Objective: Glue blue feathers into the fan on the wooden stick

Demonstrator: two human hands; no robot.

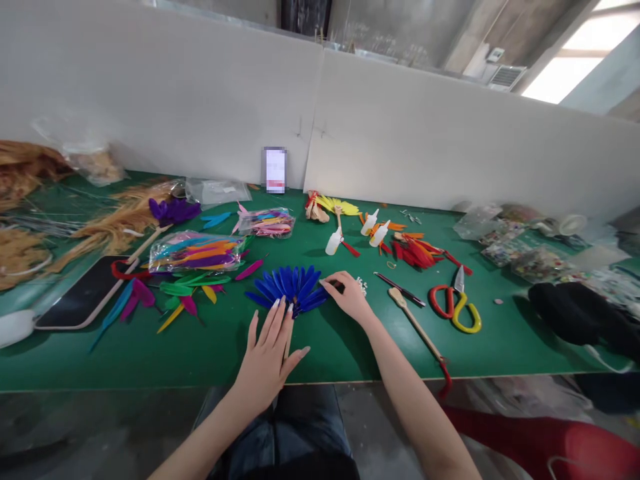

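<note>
A fan of blue feathers [289, 285] lies spread on the green table in front of me. My left hand [267, 347] rests flat over its lower end, fingers stretched out and thumb apart; a thin wooden stick shows partly beneath the fingers. At the fan's right side, my right hand [349, 298] is bent, its fingertips brought together at the end of a blue feather. Small white pieces [362, 287] lie just beyond this hand, partly hidden by it.
On the right lie scissors [460, 300], a wooden stick [416, 325], and a dark pen-like tool [400, 289]. Glue bottles [333, 242] and red feathers [415, 251] are farther back. Bagged feathers [197, 253] and a phone [83, 293] lie left; another phone [275, 171] leans on the white partition.
</note>
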